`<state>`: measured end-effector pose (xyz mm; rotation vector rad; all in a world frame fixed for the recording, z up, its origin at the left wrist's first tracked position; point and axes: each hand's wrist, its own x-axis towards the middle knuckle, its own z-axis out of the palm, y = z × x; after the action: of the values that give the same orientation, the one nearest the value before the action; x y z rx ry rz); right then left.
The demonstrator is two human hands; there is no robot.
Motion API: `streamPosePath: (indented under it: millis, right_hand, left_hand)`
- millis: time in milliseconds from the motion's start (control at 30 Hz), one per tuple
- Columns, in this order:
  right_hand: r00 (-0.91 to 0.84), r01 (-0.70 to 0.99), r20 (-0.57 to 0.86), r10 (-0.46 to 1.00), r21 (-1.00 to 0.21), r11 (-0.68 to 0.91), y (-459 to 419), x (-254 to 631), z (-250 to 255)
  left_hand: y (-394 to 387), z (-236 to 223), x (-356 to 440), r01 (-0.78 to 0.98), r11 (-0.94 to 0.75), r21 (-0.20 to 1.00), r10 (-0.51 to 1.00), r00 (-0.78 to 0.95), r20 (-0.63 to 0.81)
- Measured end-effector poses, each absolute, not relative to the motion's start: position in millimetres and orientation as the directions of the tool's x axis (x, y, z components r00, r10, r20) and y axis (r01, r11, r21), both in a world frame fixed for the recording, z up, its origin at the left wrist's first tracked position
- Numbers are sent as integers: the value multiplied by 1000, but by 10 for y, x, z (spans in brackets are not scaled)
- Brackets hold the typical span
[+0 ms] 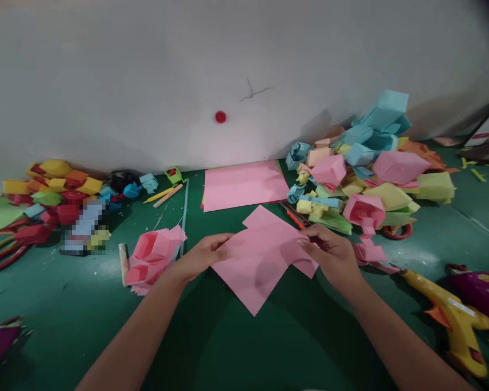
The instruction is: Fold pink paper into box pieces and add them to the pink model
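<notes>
A piece of pink paper (256, 260) is held up over the green table, one pointed corner towards me and notched, stepped edges at the far and right sides. My left hand (207, 252) pinches its left edge between thumb and fingers. On the opposite side, my right hand (328, 247) grips the right edge the same way. Left of my left hand stand folded pink paper boxes (152, 258). Behind the held piece lies a stack of pink sheets (244, 187), with a red and black cutter (295, 214) partly hidden near my right hand.
Coloured folded paper shapes (362, 163) are heaped at the right, more (61, 187) at the left. A yellow glue gun (452, 309) lies front right, beside a purple one (481, 288). Pencils (163, 194) lie near the white wall (146, 81). Scissors (8, 255) rest far left.
</notes>
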<state>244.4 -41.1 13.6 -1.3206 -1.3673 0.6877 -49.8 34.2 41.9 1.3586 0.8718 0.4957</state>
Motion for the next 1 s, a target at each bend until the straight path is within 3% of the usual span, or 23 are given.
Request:
streamPosePath:
  millis: [167,267,400,567,700,1000]
  right_hand:
    - [118,437,335,935,-863,254,-419,2471,162]
    - [24,596,414,910,-737,320,-445,2465,198]
    - [-69,675,463,884,-630,383,-513,2423,271]
    - [-261,735,450,854,-481,479,-570,2326,295]
    - [-249,801,468,848,-394,452,-568,2255,243]
    - [-367,728,568,737,-317,608,-604,2262,203]
  left_hand:
    - [306,570,-554,584,-173,793,817,534,-215]
    - [262,668,-566,660,-378,649,833,549,-72]
    - [229,737,-569,672,-610,419,762,643,78]
    - [205,652,-523,721,-618,315,785,590,189]
    - [175,562,-486,750,-593,295,805,551,219]
    - [-151,291,-482,609,-772,184,636,734,237]
